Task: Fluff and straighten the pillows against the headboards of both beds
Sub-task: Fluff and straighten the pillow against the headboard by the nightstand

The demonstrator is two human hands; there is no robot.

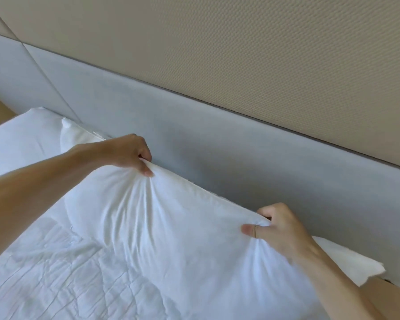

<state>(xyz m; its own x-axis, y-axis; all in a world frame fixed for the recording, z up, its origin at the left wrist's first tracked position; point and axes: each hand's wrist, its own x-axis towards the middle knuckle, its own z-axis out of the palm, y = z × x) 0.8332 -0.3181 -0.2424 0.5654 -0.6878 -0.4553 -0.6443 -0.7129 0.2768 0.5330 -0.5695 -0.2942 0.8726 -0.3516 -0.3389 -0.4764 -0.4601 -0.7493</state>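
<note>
At the head of the bed, left hand (127,153) fisted tight on the near pillow (162,229) top edge, arm stretched in from the left. Right hand (277,229) pinching the same edge further right. Pillow soft, white, creased, up against grey padded headboard (217,139). Second pillow (32,139) far left. Wrinkled duvet (56,280) below; beige textured wall (240,47) above.

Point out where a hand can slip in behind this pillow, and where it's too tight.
Free: the gap between the pillow's top edge and the grey headboard, between the left hand and right hand. Crowded: far left, where a second pillow presses against the headboard.
</note>
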